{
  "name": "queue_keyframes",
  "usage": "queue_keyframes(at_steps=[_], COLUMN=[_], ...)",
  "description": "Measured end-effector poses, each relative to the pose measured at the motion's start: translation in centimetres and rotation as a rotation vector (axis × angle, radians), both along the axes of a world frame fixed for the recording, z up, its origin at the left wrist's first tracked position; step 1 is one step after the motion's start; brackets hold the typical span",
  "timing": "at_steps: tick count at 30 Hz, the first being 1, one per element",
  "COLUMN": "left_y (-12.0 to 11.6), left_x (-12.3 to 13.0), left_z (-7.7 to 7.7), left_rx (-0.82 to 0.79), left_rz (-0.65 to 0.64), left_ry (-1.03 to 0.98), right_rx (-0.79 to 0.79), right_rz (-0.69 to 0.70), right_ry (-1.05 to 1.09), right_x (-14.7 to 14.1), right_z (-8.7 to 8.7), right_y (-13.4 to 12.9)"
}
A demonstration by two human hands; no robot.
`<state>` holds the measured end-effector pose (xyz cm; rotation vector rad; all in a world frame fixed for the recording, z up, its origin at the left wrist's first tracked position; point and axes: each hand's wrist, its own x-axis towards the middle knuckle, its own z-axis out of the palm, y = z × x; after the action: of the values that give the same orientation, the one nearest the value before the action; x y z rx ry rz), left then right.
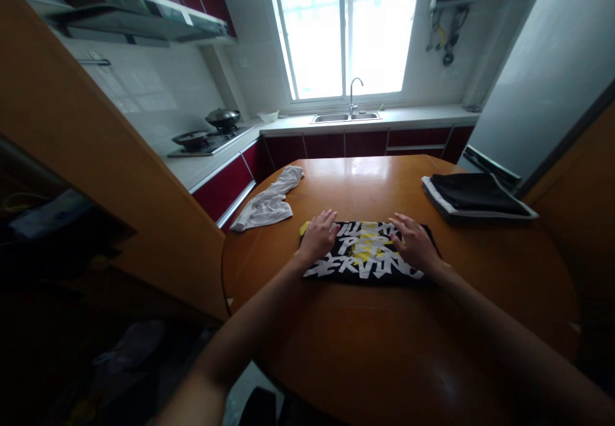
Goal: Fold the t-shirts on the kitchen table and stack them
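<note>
A folded black T-shirt (368,253) with white lettering and a yellow print lies flat on the wooden table (365,330) in front of me. On its left end rests my left hand (319,237), open, fingers stretched toward the far edge. My right hand (414,241) lies open on the right end, its fingers spread over the print. Neither hand grips the cloth. Part of the lettering is hidden under the hands.
A crumpled white garment (271,202) lies at the table's left. A stack of folded black and white clothes (475,195) sits at the right, near the fridge (542,73). Beyond the table are a sink (331,118) and a stove with pans (223,117).
</note>
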<state>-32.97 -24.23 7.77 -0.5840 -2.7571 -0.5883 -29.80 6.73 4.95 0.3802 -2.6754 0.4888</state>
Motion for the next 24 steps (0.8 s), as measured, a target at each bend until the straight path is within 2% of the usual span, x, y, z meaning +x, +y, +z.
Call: queue_keyframes(at_steps=[2,5,7,9,11,13,16,18,20,24], left_y=[2.3,3.5,3.1,2.0,-0.1,-2.9,-7.5,-9.6,-10.4,-9.6], left_x=[-0.6,-0.6,-0.5,-0.5,-0.4,-0.1,0.6,1.5,2.7,4.4], left_z=[-2.0,-4.0,-4.1,-3.2,-2.0,-1.1,-1.0,-1.5,-1.9,-2.2], left_rx=[-0.1,-0.141,-0.105,-0.041,0.024,0.055,0.065,0.108,0.163,0.193], left_rz=[0.049,0.085,0.072,0.043,0.04,0.132,0.257,0.272,0.269,0.315], left_ry=[-0.052,-0.104,-0.091,-0.054,-0.026,-0.04,-0.236,-0.386,-0.461,-0.415], right_rx=[0.068,0.146,0.167,0.169,0.159,0.143,0.114,0.098,0.079,0.058], right_rz=[-0.077,-0.13,-0.136,-0.14,-0.145,-0.146,-0.165,-0.185,-0.129,0.192], right_ry=[-0.076,-0.186,-0.221,-0.239,-0.266,-0.308,-0.325,-0.259,-0.197,-0.196], right_x=[-1.2,-1.9,-2.0,-2.1,-2.0,-2.0,-1.9,-1.9,-2.1,-3.0], right_z=[-1.3,-3.2,-3.9,-4.0,-3.6,-2.9,-1.7,-0.7,0.2,1.2], right_y=[-1.6,-2.1,-1.9,-1.7,-1.6,-1.6,-2.1,-3.2,-5.2,-11.4])
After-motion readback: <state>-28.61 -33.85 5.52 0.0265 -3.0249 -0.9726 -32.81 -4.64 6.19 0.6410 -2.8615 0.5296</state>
